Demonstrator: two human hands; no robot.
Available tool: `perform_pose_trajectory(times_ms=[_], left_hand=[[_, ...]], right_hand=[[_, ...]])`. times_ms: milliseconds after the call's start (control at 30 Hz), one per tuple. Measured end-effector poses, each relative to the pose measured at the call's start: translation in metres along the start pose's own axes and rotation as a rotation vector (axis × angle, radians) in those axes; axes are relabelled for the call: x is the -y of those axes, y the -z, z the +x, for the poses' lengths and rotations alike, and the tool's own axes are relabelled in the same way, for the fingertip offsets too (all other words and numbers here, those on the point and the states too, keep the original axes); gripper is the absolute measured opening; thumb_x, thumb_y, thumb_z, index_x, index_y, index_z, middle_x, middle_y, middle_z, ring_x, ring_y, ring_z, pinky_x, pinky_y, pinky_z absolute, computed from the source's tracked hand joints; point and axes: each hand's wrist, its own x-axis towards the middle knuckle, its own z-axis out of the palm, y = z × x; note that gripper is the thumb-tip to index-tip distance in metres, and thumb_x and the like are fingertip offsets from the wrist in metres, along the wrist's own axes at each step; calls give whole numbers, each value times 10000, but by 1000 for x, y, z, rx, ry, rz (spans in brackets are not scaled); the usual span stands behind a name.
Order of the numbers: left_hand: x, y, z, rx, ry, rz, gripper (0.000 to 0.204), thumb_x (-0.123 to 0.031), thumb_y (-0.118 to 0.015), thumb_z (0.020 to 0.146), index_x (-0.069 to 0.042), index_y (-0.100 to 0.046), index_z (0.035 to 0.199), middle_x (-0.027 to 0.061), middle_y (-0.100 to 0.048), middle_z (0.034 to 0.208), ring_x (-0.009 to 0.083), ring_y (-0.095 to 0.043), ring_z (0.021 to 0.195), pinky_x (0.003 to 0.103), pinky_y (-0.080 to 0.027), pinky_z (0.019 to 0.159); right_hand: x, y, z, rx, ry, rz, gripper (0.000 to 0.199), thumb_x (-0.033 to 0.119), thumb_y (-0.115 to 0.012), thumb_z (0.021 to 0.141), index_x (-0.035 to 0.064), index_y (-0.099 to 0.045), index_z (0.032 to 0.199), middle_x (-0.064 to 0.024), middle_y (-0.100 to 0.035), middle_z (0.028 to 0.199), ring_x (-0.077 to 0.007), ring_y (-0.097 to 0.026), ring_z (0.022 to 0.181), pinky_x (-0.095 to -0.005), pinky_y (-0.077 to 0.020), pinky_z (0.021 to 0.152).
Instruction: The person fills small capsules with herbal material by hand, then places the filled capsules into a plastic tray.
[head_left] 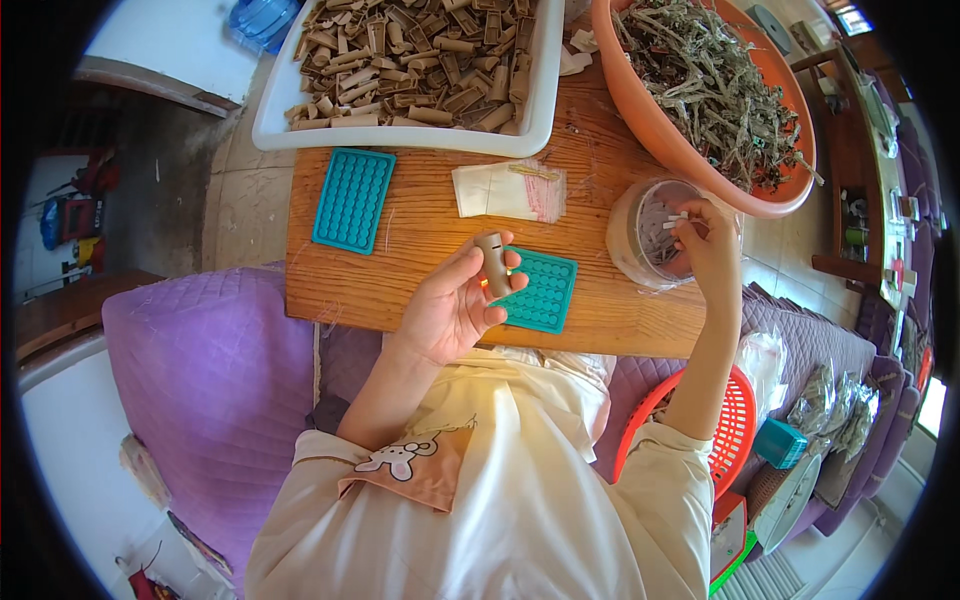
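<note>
Between the thumb and fingers of my left hand (pixel 445 312) stands a small brown plastic tube (pixel 494 264) with a dark slot near its top. Behind that hand lies a teal tray (pixel 545 291) with rows of small cavities, partly covered by the fingers. Over a clear round tub (pixel 626 236) at the right, my right hand (pixel 712 240) pinches a small white piece (pixel 677 221), too small to name. Loose grey and white bits lie inside the tub.
A white bin (pixel 545 100) full of brown plastic parts stands at the back, near another teal tray (pixel 353 200) and a stack of clear bags (pixel 495 190). At the far right sits an orange basin (pixel 640 95) of tangled grey strands. A red basket (pixel 738 425) is beside my right arm.
</note>
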Motion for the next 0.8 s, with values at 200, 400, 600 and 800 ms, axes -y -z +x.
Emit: perform_pose_trajectory(times_ms=[200,400,600,800], left_hand=[[3,3,-1,-14,12,-7,328,-219,-434,882,-32,-405,1150,91,-519,977,208,-562,916,261,-558,588],[6,3,0,35,48,-130,370,-248,-376,904,-7,-344,1183,115,-501,1013,273,-527,1008,247,-571,580],[8,2,4,21,165,-353,384,-263,-362,907,0,-344,1186,130,-509,1055,292,-529,1006,264,-573,566],[17,-13,-2,-29,4,100,386,-286,-387,900,-32,-351,1189,115,-500,1119,262,-585,914,261,-553,560]], right_hand=[[5,4,-7,-42,7,-102,86,44,-532,791,-14,-540,854,-23,-549,690,-78,-531,637,-191,-407,548],[7,2,-10,-92,-1,169,143,62,-537,812,-34,-582,909,-38,-579,744,-78,-541,624,-188,-439,567],[26,-5,-22,-123,1,297,132,52,-495,841,-20,-568,924,-42,-585,770,-90,-563,664,-192,-449,597],[62,-61,-57,105,133,515,43,-1,-486,826,-2,-517,856,-81,-600,836,-124,-583,732,-220,-459,667]])
